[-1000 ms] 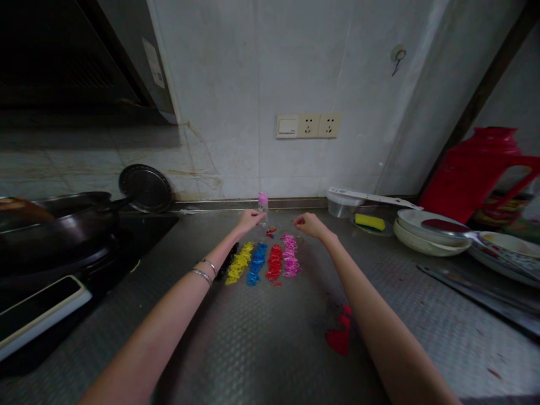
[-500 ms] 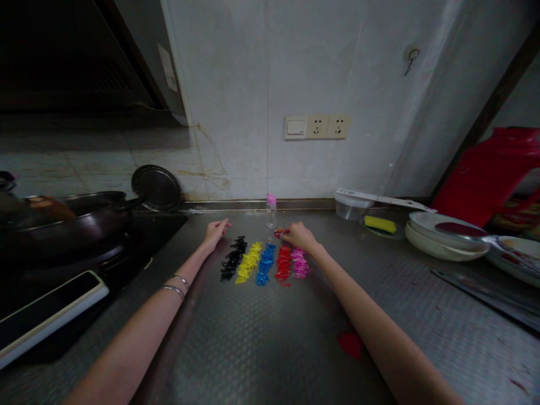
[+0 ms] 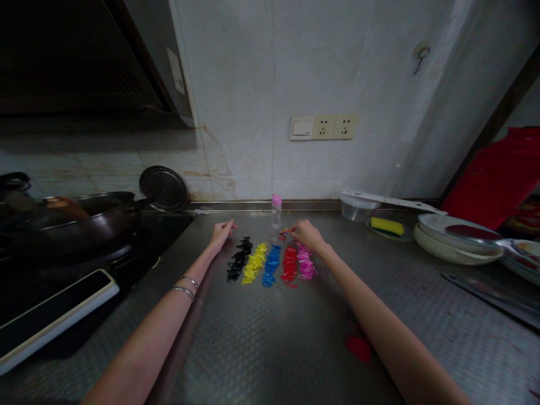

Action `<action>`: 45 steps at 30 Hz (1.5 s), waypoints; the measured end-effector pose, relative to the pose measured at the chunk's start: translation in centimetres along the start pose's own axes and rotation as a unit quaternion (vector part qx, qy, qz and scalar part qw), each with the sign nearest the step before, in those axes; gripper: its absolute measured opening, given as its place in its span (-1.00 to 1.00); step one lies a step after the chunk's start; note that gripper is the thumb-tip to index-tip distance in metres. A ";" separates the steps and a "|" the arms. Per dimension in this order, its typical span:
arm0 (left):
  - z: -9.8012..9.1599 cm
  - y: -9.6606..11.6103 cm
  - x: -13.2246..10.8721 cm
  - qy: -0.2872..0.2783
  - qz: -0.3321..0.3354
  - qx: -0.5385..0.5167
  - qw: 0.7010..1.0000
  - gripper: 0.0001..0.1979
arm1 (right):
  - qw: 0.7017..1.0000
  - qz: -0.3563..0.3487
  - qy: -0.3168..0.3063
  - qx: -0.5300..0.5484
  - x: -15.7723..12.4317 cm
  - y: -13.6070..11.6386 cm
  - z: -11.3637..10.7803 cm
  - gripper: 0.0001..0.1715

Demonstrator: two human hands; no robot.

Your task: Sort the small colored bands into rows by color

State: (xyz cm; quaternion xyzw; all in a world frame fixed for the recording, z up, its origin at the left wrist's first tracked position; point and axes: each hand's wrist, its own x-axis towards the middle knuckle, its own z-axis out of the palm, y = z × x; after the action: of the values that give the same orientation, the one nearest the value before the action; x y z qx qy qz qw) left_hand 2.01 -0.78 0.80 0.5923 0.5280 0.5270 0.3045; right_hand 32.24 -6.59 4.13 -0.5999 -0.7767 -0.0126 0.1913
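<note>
Small rubber bands, as they appear, lie in colour rows on the metal counter: black bands point(image 3: 239, 260), yellow bands point(image 3: 255, 263), blue bands point(image 3: 272, 265), red bands point(image 3: 289, 264) and pink bands point(image 3: 306, 262). Behind the red row is a small mixed-colour heap point(image 3: 283, 233). My right hand point(image 3: 307, 233) is closed, its fingertips pinched at the heap's right edge; what they hold is too small to make out. Left of the black row rests my left hand point(image 3: 221, 233), fingers curled together, their contents hidden. A clear bottle point(image 3: 276, 217) with a pink cap stands upright behind the heap.
A wok point(image 3: 93, 211) sits on the black stove at left, with a white-edged device point(image 3: 54, 320) in front. On the right are a plastic tub point(image 3: 356, 210), a yellow sponge point(image 3: 387, 226), stacked bowls point(image 3: 455, 247) and a knife-like blade point(image 3: 485, 295). A red patch point(image 3: 358, 349) lies near my right forearm.
The view has turned slightly left, so everything appears further right. My right fingertips have drawn back a little to the right, showing more of the mixed heap. My left hand stays beside the black row.
</note>
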 end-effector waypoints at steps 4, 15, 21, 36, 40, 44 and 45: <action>0.0 -0.2 0.1 0.004 -0.004 -0.007 1.000 -0.56 | 1.000 -0.003 0.021 0.015 0.5 0.9 -0.5 -0.72; -0.1 0.0 -0.1 -0.005 0.018 0.002 1.000 -0.62 | 0.990 -0.071 0.047 0.112 1.3 -0.1 -1.2 -0.78; 0.6 3.7 0.1 -0.124 0.071 0.054 0.988 -0.70 | 0.977 -0.114 0.090 0.157 1.1 -2.7 -3.2 -0.80; 3.9 9.9 -3.0 -0.315 0.083 0.050 0.944 -0.61 | 0.972 -0.153 0.072 0.166 0.3 -5.5 -6.1 -0.83; 3.7 10.1 -3.0 -0.307 0.095 0.067 0.944 -0.65 | 0.977 -0.144 0.069 0.145 0.3 -4.7 -6.1 -0.81; 4.4 10.0 -3.2 -0.338 0.150 0.127 0.920 -0.73 | 0.982 -0.123 0.067 0.123 0.7 -3.1 -6.2 -0.79; 4.8 10.0 -3.3 -0.349 0.169 0.152 0.909 -0.73 | 0.983 -0.119 0.068 0.121 0.8 -2.7 -6.2 -0.79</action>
State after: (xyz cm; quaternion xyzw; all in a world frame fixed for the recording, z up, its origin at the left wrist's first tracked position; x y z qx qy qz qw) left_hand 9.95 -5.55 7.70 0.8580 0.3539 0.2435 0.2815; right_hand 31.35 -8.17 10.70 -0.4732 -0.8235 0.0180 0.3124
